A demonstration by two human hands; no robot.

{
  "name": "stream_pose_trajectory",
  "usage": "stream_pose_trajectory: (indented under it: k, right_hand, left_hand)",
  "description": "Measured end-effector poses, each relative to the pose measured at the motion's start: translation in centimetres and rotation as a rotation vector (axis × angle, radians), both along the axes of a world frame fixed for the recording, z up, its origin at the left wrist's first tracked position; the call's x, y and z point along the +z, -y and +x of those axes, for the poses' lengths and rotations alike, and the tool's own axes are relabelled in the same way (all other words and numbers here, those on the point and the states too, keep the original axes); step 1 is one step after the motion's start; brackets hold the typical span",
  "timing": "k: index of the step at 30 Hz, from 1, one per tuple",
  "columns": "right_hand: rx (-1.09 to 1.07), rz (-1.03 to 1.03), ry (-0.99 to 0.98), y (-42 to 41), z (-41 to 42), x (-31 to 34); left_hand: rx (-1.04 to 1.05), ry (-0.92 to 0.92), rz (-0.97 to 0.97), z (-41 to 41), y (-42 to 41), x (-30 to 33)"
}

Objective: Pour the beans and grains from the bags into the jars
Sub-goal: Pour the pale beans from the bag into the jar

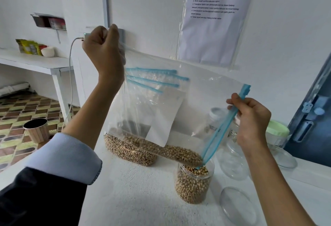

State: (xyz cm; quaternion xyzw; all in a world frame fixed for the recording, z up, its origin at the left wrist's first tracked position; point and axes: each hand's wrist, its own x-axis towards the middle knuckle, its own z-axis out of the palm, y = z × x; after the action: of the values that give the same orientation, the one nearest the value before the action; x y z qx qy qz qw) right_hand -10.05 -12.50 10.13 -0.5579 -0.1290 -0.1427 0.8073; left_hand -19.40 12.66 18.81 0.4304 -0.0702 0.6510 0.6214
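Note:
A clear zip bag [197, 89] with a blue zip strip hangs tilted over a clear jar [194, 184]. My left hand [103, 50] grips the bag's raised bottom corner high up. My right hand [250, 118] pinches the blue zip strip near the bag's mouth. Tan beans [175, 152] lie along the bag's low edge and run toward the mouth, which dips into the jar's opening. The jar stands on the white counter [134, 199] and is nearly full of beans. Behind it leans another bag of beans [129, 150].
Further folded zip bags [152, 80] lean on the wall. Empty clear jars [232, 163] stand at right, one with a green lid [276, 129]. A clear lid [238, 206] lies at the counter's front. A wooden bin [36, 130] stands on the patterned floor left.

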Motion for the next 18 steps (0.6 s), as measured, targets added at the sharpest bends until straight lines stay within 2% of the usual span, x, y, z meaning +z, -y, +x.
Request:
stream_pose_trajectory:
  k: [18]
  right_hand:
    - [-0.017,-0.035,0.008,-1.7,2.5,-0.6]
  left_hand:
    - [0.077,-0.015,0.014,0.3,-0.2,-0.1]
